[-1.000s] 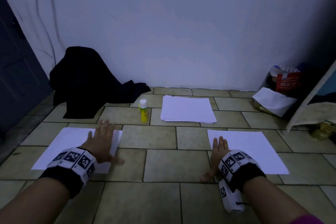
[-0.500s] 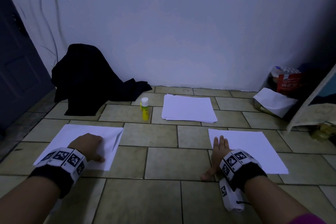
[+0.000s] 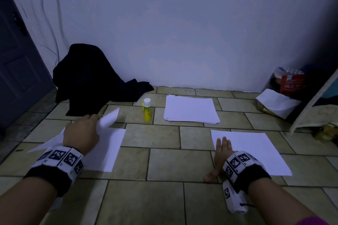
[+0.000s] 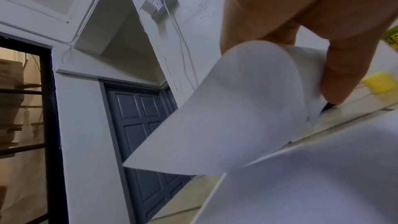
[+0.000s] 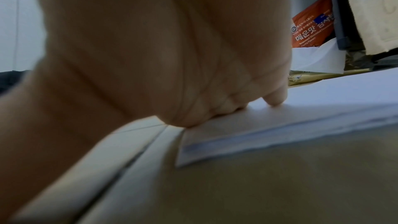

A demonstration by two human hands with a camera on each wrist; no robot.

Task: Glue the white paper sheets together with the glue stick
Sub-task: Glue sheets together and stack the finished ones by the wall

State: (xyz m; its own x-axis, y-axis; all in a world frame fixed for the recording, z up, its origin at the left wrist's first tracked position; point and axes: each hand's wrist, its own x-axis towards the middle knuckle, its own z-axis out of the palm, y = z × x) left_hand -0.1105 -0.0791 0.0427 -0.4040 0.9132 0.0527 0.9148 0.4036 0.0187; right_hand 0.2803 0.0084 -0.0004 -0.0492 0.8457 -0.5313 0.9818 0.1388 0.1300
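Note:
My left hand (image 3: 82,133) pinches a white sheet (image 3: 108,120) and lifts it, curled, off another white sheet (image 3: 108,150) that lies flat on the floor. In the left wrist view the lifted sheet (image 4: 237,108) bends under my fingers (image 4: 340,74). My right hand (image 3: 222,150) lies flat with straight fingers on the left edge of a white sheet (image 3: 256,150) at the right; the right wrist view shows my palm pressing that sheet (image 5: 280,122). A yellow glue stick (image 3: 147,109) with a white cap stands upright near the wall, beside a stack of white paper (image 3: 191,109).
A heap of black cloth (image 3: 91,82) lies at the back left against the wall. Food packets and a white bag (image 3: 281,97) sit at the back right by a leaning board (image 3: 314,104). A dark door (image 3: 16,71) is at the left. The floor is tiled.
My left hand went from lying flat on the left paper to curling, pinching the top sheet and lifting it away from the sheet beneath. The right hand has stayed in place.

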